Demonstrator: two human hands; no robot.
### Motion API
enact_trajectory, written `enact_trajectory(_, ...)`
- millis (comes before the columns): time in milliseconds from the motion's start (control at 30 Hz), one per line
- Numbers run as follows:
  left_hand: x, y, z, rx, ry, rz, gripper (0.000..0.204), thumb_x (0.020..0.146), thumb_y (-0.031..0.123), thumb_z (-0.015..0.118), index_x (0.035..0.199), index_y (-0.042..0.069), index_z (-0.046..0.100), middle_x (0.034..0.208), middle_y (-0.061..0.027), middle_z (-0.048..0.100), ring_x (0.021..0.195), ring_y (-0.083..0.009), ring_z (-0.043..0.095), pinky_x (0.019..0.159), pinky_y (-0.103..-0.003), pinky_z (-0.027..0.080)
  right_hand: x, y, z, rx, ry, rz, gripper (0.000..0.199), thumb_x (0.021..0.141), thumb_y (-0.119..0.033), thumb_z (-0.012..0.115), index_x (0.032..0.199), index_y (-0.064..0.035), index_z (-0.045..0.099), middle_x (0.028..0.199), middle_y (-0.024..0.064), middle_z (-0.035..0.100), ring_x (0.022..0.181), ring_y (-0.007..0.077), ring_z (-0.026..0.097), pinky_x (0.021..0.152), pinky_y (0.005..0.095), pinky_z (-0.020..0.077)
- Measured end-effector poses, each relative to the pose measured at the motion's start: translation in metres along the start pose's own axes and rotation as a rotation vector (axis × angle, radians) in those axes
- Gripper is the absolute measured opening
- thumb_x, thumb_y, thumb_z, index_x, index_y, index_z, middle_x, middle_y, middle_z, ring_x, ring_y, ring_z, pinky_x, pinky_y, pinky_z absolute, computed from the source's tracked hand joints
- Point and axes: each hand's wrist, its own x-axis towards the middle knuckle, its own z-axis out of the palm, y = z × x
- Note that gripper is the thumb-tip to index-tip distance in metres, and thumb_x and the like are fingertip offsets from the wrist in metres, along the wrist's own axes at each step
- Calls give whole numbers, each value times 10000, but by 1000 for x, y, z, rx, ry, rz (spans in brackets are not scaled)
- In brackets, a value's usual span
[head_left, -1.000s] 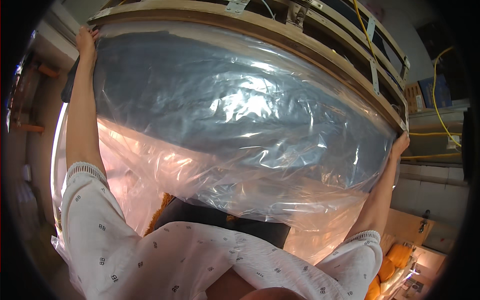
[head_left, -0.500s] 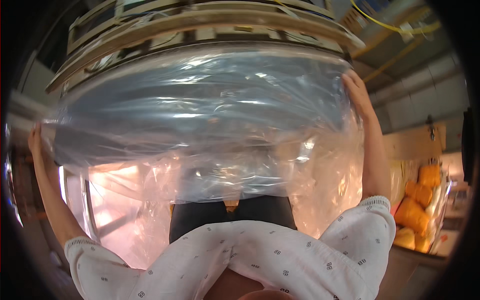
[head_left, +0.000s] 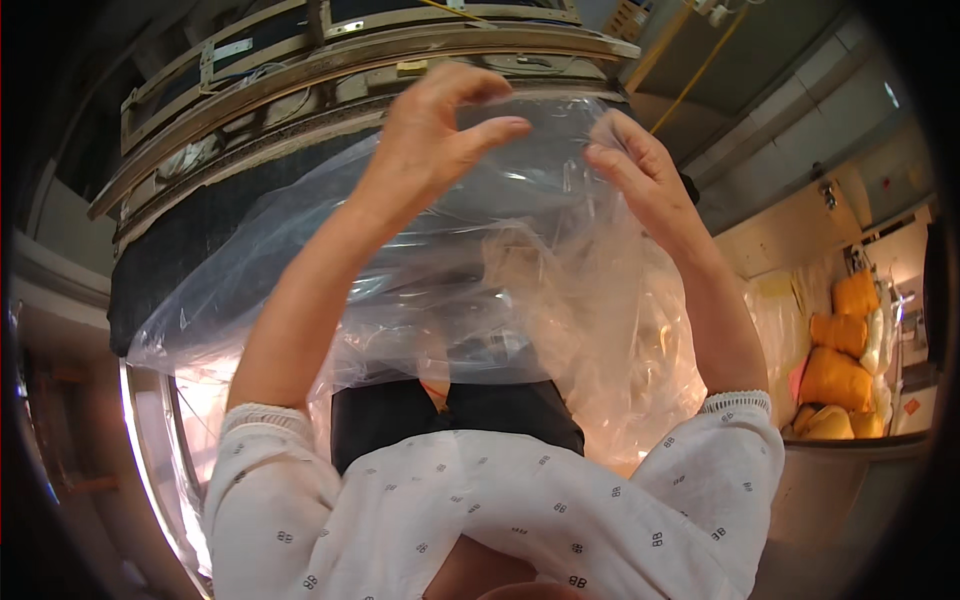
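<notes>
The clear plastic sheet [head_left: 520, 300] is hanging from chest height up to the raised hands. The left hand [head_left: 430, 130] is pinching its upper edge between thumb and curled fingers; the right hand [head_left: 640, 170] is gripping the same edge just beside it. Judgement: keeping both pinches close and even should prevent tearing. Beyond, the sheet is draping against the wooden-framed dark panel [head_left: 250, 190].

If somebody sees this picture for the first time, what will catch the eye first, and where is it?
First come the two raised hands at top centre: the left hand and the right hand pinch the upper edge of a big clear plastic bag, which hangs crumpled down the middle. Behind it, wooden frames curve across the top. At the right edge, orange bundles stand out brightly.
</notes>
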Motion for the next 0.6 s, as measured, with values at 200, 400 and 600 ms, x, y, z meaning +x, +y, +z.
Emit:
enact_trajectory(200,-60,2,-33,-232,-30,-243,82,797,89,628,844,26,605,760,14,490,667,-58,439,610,-177,346,-19,36,-26,-479,-2,-119,177,792,-210,564,726,-46,556,665,32,532,641,142,514,582,282,398)
enact_trajectory(400,-174,8,-272,227,464,-581,230,874,208,555,1033,45,587,918,2,558,814,-71,483,691,-207,393,-31,108,-2,-855,272,-336,127,730,-194,570,742,-70,599,702,58,589,717,271,544,606,357,448)
enact_trajectory(600,-252,2,-529,1026,319,-506,302,896,233,507,1096,16,569,1071,-107,582,977,-200,546,817,-297,441,-74,125,44,-868,31,-267,76,671,-162,554,682,-98,593,662,50,578,741,245,532,573,365,452)
